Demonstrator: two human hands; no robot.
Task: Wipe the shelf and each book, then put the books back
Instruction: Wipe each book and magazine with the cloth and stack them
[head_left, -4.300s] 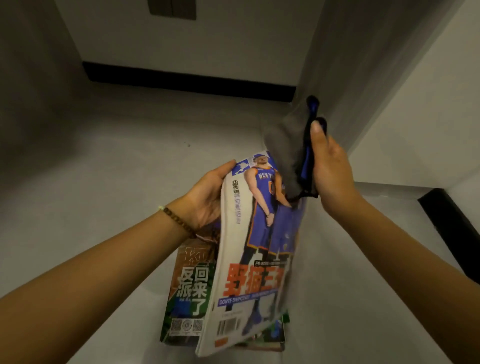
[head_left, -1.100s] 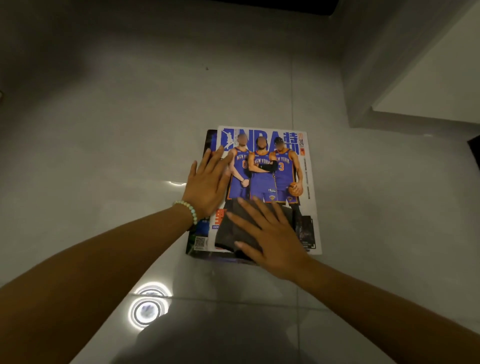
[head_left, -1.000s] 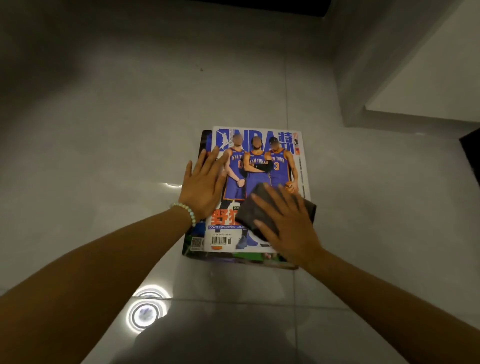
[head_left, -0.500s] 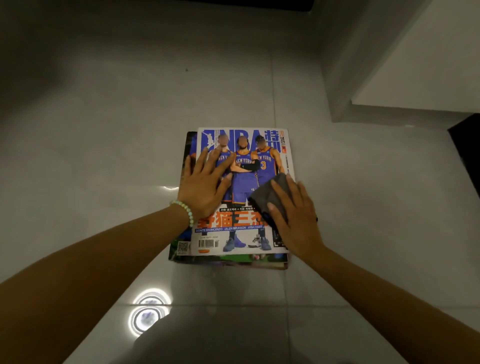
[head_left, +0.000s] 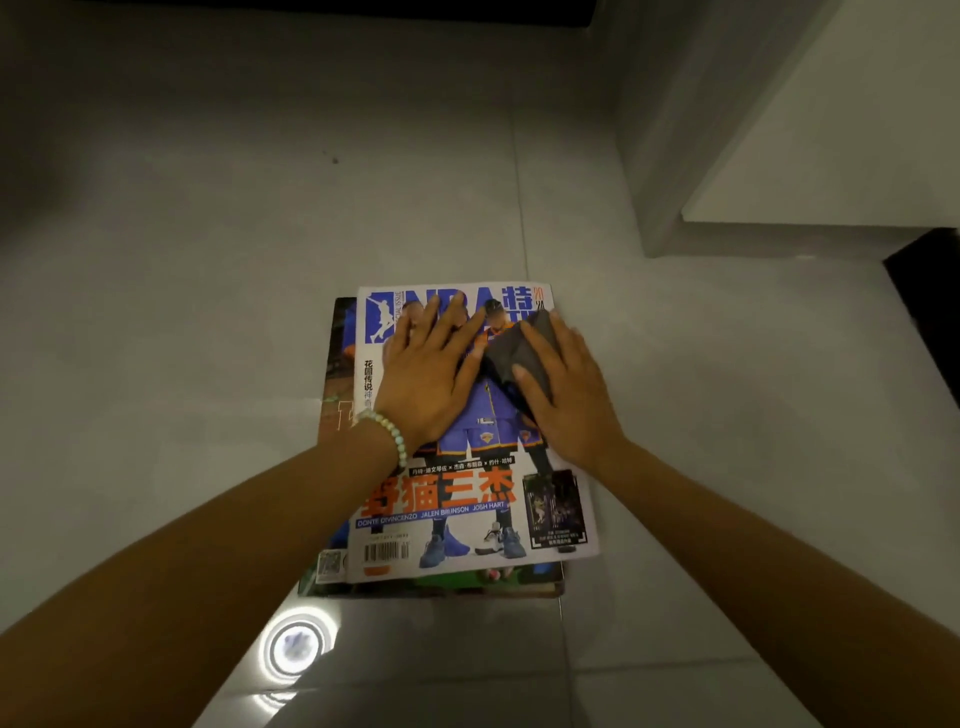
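Note:
A basketball magazine (head_left: 470, 514) with a white and blue cover lies face up on top of a small stack of other magazines (head_left: 332, 426) on the grey tiled floor. My left hand (head_left: 428, 374) lies flat on the upper left of the cover, fingers straight. My right hand (head_left: 569, 395) presses a folded dark grey cloth (head_left: 511, 353) flat against the upper right of the cover, fingers spread over the cloth. The two hands nearly touch.
A white cabinet or wall corner (head_left: 675, 156) rises at the upper right. A black baseboard (head_left: 930, 312) shows at the right edge. A ceiling light reflects in the glossy floor tile (head_left: 296, 647) just in front of the stack.
The magazine was held upright and is now flat on the stack. Over the last second my right hand slid the cloth from the lower cover up to the top right; my left hand shifted upward.

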